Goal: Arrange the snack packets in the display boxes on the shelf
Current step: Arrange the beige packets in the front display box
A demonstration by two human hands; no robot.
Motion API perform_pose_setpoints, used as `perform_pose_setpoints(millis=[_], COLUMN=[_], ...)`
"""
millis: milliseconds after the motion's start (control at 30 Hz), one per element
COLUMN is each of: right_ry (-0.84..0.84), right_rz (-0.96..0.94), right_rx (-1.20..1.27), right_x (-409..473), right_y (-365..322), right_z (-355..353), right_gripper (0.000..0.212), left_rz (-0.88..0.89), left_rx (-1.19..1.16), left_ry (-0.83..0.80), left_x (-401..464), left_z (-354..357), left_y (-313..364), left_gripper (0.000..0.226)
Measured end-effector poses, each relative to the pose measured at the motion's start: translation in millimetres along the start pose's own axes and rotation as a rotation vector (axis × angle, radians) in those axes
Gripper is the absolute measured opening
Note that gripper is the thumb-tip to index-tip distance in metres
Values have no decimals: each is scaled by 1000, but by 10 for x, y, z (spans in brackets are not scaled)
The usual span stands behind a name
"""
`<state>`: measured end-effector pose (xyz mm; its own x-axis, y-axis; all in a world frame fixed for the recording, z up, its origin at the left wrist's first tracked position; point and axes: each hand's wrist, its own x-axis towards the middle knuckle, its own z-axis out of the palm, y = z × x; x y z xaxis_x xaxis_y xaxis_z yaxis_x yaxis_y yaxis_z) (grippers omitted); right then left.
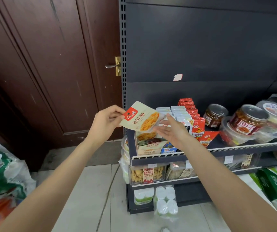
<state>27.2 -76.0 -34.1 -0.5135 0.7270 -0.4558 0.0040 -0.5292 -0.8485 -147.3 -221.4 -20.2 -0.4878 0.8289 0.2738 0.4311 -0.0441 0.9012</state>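
Note:
My left hand (106, 122) pinches the top corner of a beige snack packet (142, 117) with a red label and a picture of yellow strips, held tilted above the shelf's left end. My right hand (171, 129) lies open, palm up, with its fingertips touching the packet's right lower edge. Directly below stands a beige display box (149, 148) on the shelf (235, 147), with several similar packets in it. Right of it stand a row of pale blue packets (179, 113) and a row of red packets (188, 106).
Jars (215, 115) and lidded plastic tubs (248, 121) fill the shelf's right side. Lower shelves hold clear snack boxes (147, 174); wrapped tissue rolls (165, 200) sit on the floor. A brown door (50, 64) is at the left, bags (2, 178) at lower left.

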Motion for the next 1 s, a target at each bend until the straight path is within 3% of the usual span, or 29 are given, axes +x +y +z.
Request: perform_pose_setpoints(millis=[67, 200, 267, 333, 467, 667, 1000], right_ry=[-8, -23, -7, -4, -42, -9, -58], right_rz=[-24, -84, -117, -172, -292, -390, -406], right_rx=[65, 108, 77, 43, -94, -293, -263], right_x=[-37, -66, -65, -76, -79, -85, -113], right_y=[-11, -20, 4, 25, 57, 96, 98], right_z=[-9, -80, -120, -136, -193, -190, -187], right_gripper=[32, 12, 22, 31, 51, 69, 62], left_rz=[-13, 75, 60, -39, -227, -142, -110], left_rx=[-3, 273, 375, 302, -139, -81, -40], left_ry=[23, 101, 114, 68, -29, -94, -84], left_x=[-1, 12, 35, 53, 26, -20, -8], left_z=[-20, -58, -63, -44, -2, 3, -30], left_y=[-41, -112, -147, -141, -78, -128, -153], left_gripper=[20, 14, 15, 19, 27, 67, 70])
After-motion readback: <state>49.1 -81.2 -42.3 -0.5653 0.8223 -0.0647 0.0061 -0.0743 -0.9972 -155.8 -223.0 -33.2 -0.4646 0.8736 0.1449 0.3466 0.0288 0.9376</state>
